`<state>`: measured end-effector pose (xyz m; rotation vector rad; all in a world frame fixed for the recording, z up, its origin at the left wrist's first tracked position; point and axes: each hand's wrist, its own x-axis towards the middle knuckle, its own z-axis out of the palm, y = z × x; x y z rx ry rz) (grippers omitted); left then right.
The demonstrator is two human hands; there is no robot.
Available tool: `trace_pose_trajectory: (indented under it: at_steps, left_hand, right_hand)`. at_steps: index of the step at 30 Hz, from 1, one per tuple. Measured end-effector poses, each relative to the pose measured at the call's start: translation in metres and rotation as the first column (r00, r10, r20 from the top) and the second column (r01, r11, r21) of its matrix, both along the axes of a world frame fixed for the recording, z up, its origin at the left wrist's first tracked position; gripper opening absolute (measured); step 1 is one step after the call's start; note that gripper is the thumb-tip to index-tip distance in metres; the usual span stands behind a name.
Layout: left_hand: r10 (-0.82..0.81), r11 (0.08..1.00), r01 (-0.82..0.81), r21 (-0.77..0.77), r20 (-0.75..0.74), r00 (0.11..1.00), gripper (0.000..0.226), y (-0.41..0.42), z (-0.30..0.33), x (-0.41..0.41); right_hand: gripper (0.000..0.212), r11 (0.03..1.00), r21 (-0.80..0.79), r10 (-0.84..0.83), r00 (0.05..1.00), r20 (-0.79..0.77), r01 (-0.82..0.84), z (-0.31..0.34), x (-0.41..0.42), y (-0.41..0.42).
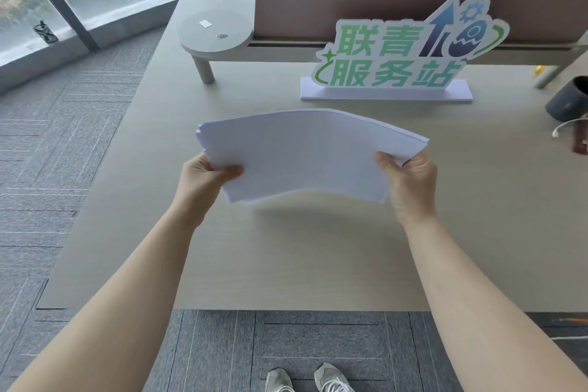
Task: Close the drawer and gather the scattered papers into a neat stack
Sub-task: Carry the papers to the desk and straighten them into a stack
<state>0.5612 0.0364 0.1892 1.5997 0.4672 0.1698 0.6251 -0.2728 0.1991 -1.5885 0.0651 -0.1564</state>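
A stack of white papers (pixel 305 153) hangs in the air above the light wooden desk (pixel 286 264), bowed upward in the middle. My left hand (pixel 203 178) grips its left edge, thumb on top. My right hand (pixel 410 181) grips its right edge the same way. The sheets are roughly aligned, with slight offsets at the left corner. The papers cast a shadow on the desk just below. No drawer is in view.
A green and white sign on a white base (pixel 386 89) stands behind the papers. A raised grey shelf with a round end (pixel 216 32) sits at the back left. A dark cup (pixel 569 99) and a white cable (pixel 566 127) lie at the right edge. Carpet lies left of and in front of the desk.
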Motion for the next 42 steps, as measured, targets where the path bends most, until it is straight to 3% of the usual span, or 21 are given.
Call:
trace_pose_trajectory:
  at_steps: [4, 8, 10, 16, 18, 23, 25, 27, 32, 35, 37, 39, 42]
  left_hand:
    - [0.145, 0.989, -0.145, -0.004, 0.09, 0.985, 0.019, -0.014, 0.003, 0.003]
    - [0.141, 0.989, -0.144, -0.027, -0.08, 0.987, 0.021, -0.032, -0.022, -0.009]
    - [0.154, 0.986, -0.161, -0.045, -0.116, 0.981, 0.023, -0.039, -0.027, -0.012]
    - [0.24, 0.964, -0.228, -0.136, 0.075, 0.968, 0.043, -0.042, -0.008, -0.007]
    - [0.254, 0.966, -0.245, -0.087, 0.115, 0.96, 0.049, -0.041, 0.001, -0.004]
    - [0.287, 0.955, -0.27, -0.119, 0.156, 0.945, 0.033, -0.044, 0.021, 0.011]
    - [0.308, 0.946, -0.289, -0.148, 0.132, 0.942, 0.018, -0.045, 0.021, 0.016]
    - [0.332, 0.935, -0.313, -0.166, 0.102, 0.938, 0.028, -0.043, 0.022, 0.017]
    - [0.338, 0.933, -0.313, -0.178, 0.129, 0.932, 0.016, -0.037, 0.021, 0.018]
    - [0.33, 0.939, -0.312, -0.143, 0.128, 0.935, 0.031, -0.036, 0.019, 0.016]
    - [0.345, 0.935, -0.329, -0.13, 0.127, 0.93, 0.029, -0.034, 0.019, 0.015]
    - [0.341, 0.936, -0.324, -0.134, 0.129, 0.931, 0.017, -0.031, 0.02, 0.015]
    - [0.224, 0.971, -0.207, -0.12, 0.15, 0.963, 0.029, -0.028, 0.016, 0.012]
  right_hand:
    - [0.02, 0.999, -0.039, -0.024, 0.999, 0.047, 0.026, 0.005, 0.002, 0.002]
    - [0.027, 0.983, -0.182, -0.001, 0.997, -0.08, -0.014, -0.025, -0.012, 0.012]
    - [0.029, 0.984, -0.18, -0.005, 0.994, -0.109, -0.015, -0.032, -0.015, 0.014]
    - [0.067, 0.977, -0.12, -0.159, 0.977, 0.139, 0.176, -0.016, -0.01, 0.013]
    - [0.073, 0.954, -0.208, -0.163, 0.954, 0.251, 0.217, -0.012, -0.009, 0.014]
    - [0.049, 0.825, -0.497, -0.015, 0.889, 0.458, 0.269, -0.015, -0.001, 0.017]
    - [0.044, 0.823, -0.519, 0.006, 0.909, 0.416, 0.232, -0.017, -0.001, 0.016]
    - [0.044, 0.849, -0.495, -0.001, 0.937, 0.348, 0.185, -0.015, -0.001, 0.014]
    - [0.045, 0.865, -0.486, 0.045, 0.945, 0.323, 0.125, -0.011, 0.001, 0.01]
    - [0.056, 0.931, -0.353, -0.021, 0.976, 0.216, 0.098, -0.009, -0.002, 0.007]
    - [0.063, 0.966, -0.247, -0.046, 0.989, 0.139, 0.08, -0.011, -0.005, 0.004]
    - [0.057, 0.984, -0.177, -0.014, 0.998, 0.062, 0.025, -0.015, -0.005, 0.001]
    - [0.026, 0.998, -0.038, 0.04, 0.995, -0.096, -0.044, -0.021, -0.004, 0.0]
